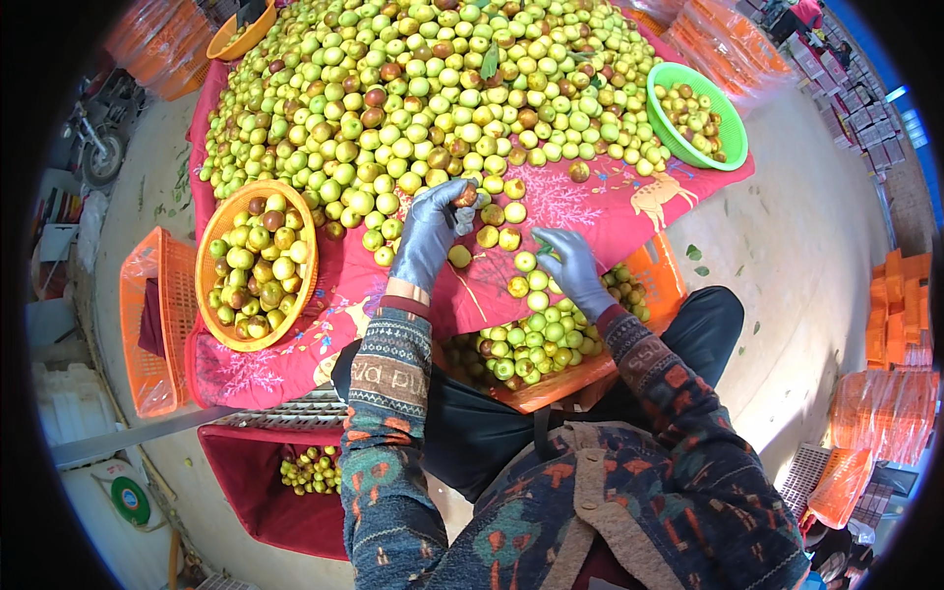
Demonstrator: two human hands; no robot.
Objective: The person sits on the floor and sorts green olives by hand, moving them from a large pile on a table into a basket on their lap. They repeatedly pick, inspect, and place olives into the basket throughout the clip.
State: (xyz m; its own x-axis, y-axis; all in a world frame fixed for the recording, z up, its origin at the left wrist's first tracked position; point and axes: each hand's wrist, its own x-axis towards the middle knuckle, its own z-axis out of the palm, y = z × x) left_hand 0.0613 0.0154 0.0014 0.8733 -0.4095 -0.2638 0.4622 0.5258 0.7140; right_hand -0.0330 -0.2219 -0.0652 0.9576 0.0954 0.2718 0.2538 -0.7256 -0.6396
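My left hand [430, 232], in a grey glove, holds a brown-blotched jujube [466, 195] between thumb and fingers at the front of the heap. To its right is my right hand [577, 271], gloved alike, with a small green leaf [544, 248] pinched at its fingertips. Several loose jujubes [509, 238] lie on the red patterned cloth [487, 291] between the hands. Below the cloth's edge, an orange crate [667, 276] between my legs holds many green jujubes [542, 339]. A large heap of green and brownish jujubes [413, 96] covers the cloth beyond.
An orange basket [313, 295] of browner jujubes stands at left, a green basket [731, 122] at right. Left of the cloth is an orange crate [177, 332]; below it, a red-lined container [243, 494] holds more fruit. Wrapped orange crates [881, 413] stand at far right.
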